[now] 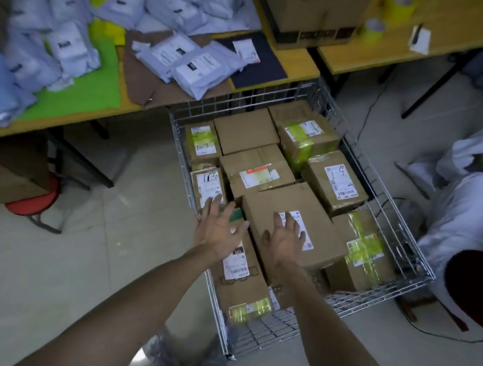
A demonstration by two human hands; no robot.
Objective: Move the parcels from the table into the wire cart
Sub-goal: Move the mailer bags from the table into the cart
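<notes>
The wire cart (pixel 395 204) stands on the floor below me, filled with several brown cardboard parcels. A large labelled box (pixel 271 206) lies tilted on top of the others near the cart's front. My right hand (pixel 283 238) hovers open over that box, fingers spread, holding nothing. My left hand (pixel 217 226) is open too, spread above the gap at the box's left edge. Many white poly-bag parcels (pixel 187 60) lie on the yellow table (pixel 303 63) behind the cart.
A big cardboard carton (pixel 313 1) and yellow tape rolls (pixel 400 2) sit on the tables at the back. A red stool (pixel 38 201) and a box stand under the left table. White sacks (pixel 477 201) are heaped on the floor at right, cables beside them.
</notes>
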